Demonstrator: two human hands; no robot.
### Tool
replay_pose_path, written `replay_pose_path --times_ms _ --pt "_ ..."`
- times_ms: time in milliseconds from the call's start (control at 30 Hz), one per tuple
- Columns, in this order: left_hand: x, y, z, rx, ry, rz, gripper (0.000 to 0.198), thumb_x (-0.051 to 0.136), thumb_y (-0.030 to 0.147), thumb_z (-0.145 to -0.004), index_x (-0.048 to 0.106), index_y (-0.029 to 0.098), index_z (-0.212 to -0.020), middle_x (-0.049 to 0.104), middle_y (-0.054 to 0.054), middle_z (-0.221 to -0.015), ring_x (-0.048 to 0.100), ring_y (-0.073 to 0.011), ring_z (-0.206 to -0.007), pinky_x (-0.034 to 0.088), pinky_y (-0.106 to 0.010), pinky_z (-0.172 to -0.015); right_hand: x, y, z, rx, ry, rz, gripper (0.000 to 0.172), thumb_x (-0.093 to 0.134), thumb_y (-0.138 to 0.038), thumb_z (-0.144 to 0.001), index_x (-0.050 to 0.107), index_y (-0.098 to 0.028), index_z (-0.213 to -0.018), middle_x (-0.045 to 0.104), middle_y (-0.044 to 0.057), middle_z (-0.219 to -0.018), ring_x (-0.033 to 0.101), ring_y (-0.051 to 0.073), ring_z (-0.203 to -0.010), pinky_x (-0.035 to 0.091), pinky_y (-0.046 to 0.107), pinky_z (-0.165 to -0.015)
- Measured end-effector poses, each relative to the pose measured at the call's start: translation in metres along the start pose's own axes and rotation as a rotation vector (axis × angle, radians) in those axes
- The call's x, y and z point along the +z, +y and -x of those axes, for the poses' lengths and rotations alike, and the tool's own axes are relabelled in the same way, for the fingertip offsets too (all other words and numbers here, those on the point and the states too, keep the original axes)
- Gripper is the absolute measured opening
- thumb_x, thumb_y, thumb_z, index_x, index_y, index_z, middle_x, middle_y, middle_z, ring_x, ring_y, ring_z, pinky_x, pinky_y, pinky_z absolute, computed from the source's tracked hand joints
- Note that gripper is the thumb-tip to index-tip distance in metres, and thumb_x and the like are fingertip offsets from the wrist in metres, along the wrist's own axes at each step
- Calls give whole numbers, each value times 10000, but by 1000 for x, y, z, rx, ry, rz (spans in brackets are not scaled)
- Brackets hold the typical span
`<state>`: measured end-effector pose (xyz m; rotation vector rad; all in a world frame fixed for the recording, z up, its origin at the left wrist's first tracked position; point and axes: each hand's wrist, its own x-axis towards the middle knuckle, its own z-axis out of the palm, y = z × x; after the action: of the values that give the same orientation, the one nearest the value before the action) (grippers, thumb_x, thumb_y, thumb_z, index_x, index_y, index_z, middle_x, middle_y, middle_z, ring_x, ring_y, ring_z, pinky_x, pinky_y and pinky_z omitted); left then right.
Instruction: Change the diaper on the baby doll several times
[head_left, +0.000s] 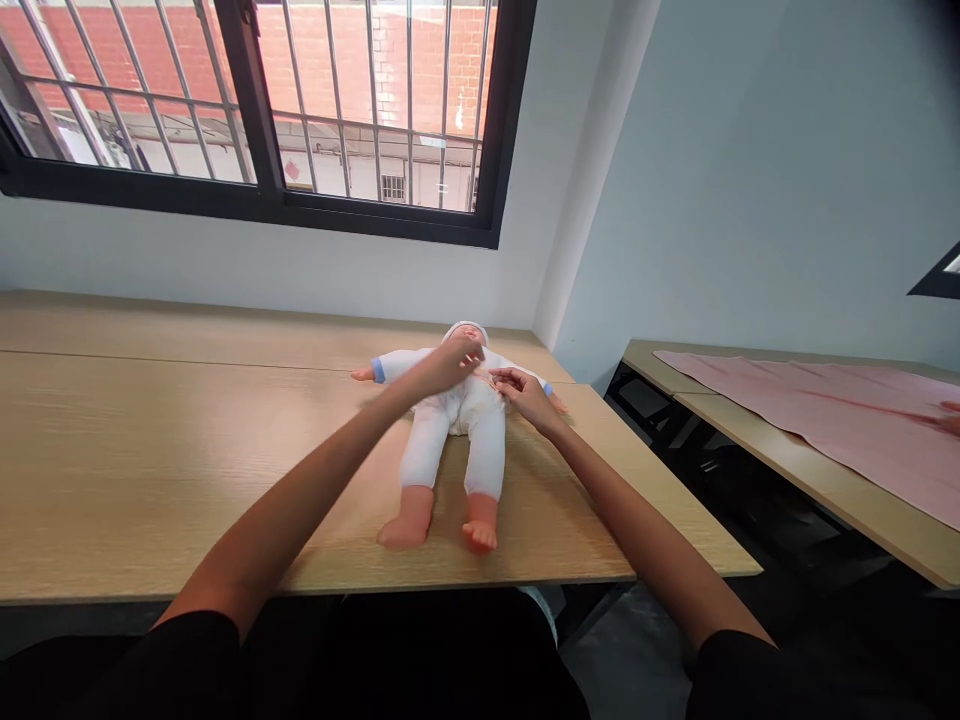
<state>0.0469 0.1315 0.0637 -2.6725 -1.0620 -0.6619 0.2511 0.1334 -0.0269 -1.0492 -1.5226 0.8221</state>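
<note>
A baby doll (pixel 486 450) in a white outfit with blue cuffs lies on its back on the wooden table (pixel 225 450), its bare feet toward the table's front edge. Over the doll's chest, just below its face, is my left hand (pixel 452 365), its fingers bent and slightly blurred; whether they hold anything does not show. My right hand (pixel 526 398) touches the front of the outfit at the doll's side, with thumb and fingertips pressed together on what seems to be its fabric. The doll's capped head shows partly above my left hand.
To the right stands a second table (pixel 705 405) with a pink cloth (pixel 825 400) spread over it. Part of another person's hand (pixel 951 415) shows at the right edge. A barred window (pixel 375 110) is behind the table.
</note>
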Motion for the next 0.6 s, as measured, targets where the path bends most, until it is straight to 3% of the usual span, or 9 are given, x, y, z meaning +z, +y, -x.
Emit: replay_pose_path --times_ms 67,100,167,233,433,600 --pt "-19 -34 2 -159 -90 -4 171 514 144 -860 647 124 -965 679 -86 -1036 629 -166 -907 492 -248 -761 1 1 -1 1 17 9 364 597 -315 -761 677 -174 -1087 684 70 -1047 609 182 -988 508 332 -891" --pt "-25 -49 4 -261 -211 -25 117 584 169 -813 640 130 -907 685 -93 -984 637 -187 -866 500 -266 -726 1 1 -1 6 18 13 371 597 -315 -760 677 -169 -1091 683 73 -1056 607 182 -987 507 331 -887" --pt "-26 -73 8 -449 -618 17 133 705 223 -709 621 146 -776 694 -82 -820 652 -214 -747 515 -296 -655 1 1 -1 13 18 20 378 593 -311 -757 678 -161 -1094 683 79 -1070 607 183 -985 506 328 -882" --pt "-16 -87 12 -533 -831 77 222 788 252 -615 612 155 -710 687 -64 -714 656 -227 -691 533 -328 -642 0 0 -1 15 20 21 376 589 -306 -754 681 -160 -1088 686 78 -1067 608 182 -994 503 327 -898" --pt "22 -102 17 -601 -990 124 349 918 284 -414 639 155 -580 630 -79 -522 662 -283 -626 547 -411 -654 1 0 2 -3 30 51 375 591 -329 -757 693 -170 -1081 691 68 -1057 604 184 -1015 503 323 -897" --pt "23 -115 21 -606 -1066 195 341 918 282 -403 627 166 -539 640 -100 -536 660 -289 -639 549 -402 -643 4 0 3 -40 62 79 354 592 -348 -768 687 -175 -1061 679 75 -1045 606 183 -954 510 335 -862"
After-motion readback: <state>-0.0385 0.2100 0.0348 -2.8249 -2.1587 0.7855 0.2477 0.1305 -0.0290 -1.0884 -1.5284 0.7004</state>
